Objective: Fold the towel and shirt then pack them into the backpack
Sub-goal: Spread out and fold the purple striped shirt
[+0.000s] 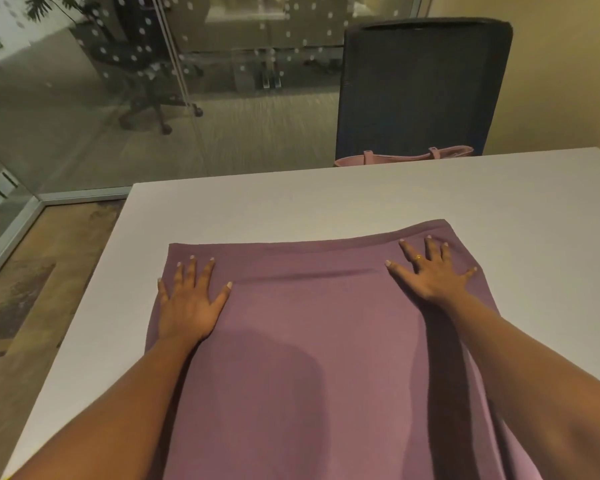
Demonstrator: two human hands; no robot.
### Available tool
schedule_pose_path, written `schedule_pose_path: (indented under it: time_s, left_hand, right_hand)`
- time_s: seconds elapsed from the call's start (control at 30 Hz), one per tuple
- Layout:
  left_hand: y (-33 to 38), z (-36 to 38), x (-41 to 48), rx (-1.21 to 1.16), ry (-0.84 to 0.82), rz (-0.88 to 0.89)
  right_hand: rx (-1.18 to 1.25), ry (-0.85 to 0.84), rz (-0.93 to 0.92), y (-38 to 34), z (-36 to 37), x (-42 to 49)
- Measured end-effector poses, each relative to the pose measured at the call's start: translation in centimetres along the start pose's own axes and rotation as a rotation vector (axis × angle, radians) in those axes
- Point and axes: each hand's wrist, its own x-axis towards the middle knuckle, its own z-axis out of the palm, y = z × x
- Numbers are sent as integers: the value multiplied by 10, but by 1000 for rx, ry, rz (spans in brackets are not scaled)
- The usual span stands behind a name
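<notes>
Purple cloth (309,341) lay spread flat on white table (326,202), towel or shirt not determinable. Left hand (187,306) pressed flat near cloth's far-left corner, fingers straight and spread, gripping nothing. Right hand (430,275) likewise flat near far-right corner. Pink bag (406,157) beyond table's far edge, before dark chair (423,88)

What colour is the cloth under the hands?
The cloth is plain dusty purple, seen in the head view.

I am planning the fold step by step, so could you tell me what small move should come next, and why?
Probably smooth outward along the far edge: the left hand and right hand lie flat, fingers spread, near the far corners of the purple cloth, and a shallow ridge runs between them.
</notes>
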Motion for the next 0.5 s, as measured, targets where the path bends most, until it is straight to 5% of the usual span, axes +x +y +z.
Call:
schedule_pose_path:
  time_s: [0.5]
  left_hand:
    - [4,2,112,7,36,21]
  right_hand:
    - [-63,139,-7,-35,-10,104]
